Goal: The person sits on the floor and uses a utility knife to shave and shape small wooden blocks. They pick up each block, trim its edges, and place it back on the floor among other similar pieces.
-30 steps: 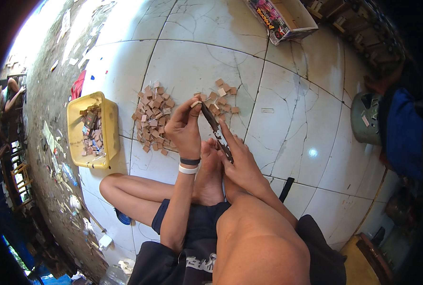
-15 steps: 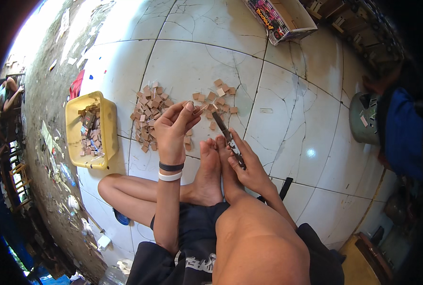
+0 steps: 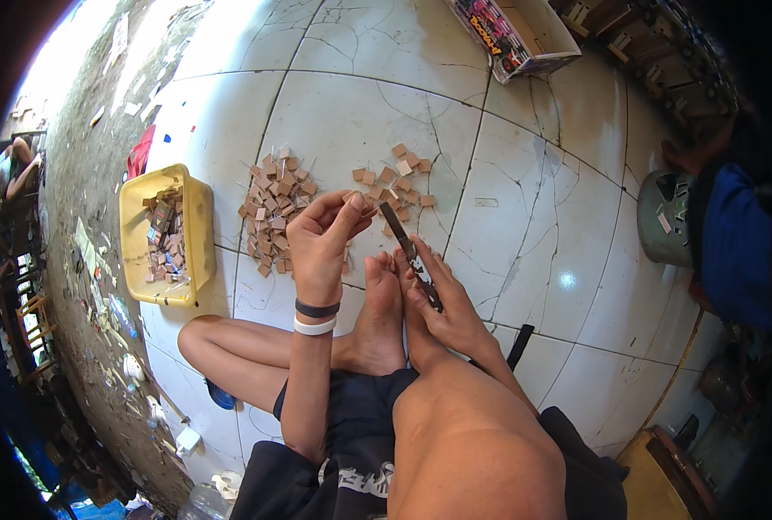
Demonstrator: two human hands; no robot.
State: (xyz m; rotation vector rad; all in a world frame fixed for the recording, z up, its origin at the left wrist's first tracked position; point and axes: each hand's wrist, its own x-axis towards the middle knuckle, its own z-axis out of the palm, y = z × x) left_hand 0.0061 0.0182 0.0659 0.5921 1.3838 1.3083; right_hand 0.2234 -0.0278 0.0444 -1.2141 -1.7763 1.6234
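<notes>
Piece [image 3: 367, 201] in left hand [image 3: 318, 247]: too small to ID, part covered by fingers. Right hand [image 3: 448, 305] hides some of the dark tool [image 3: 394, 224]. Block heap [image 3: 273, 204] partly blocked by left hand. Carton [image 3: 537, 62] cut by top edge, clear container [image 3: 208, 503] by bottom. Person [image 3: 23, 160] at left rim: too small to read.

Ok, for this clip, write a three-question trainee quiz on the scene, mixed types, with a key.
1. Which hand holds the slim dark object?
2. True or false: the yellow tub stands left of the piles of brown blocks.
3. What colours are the two wristbands by the left hand?

Key:
1. The right hand.
2. True.
3. One dark, one white.
</notes>
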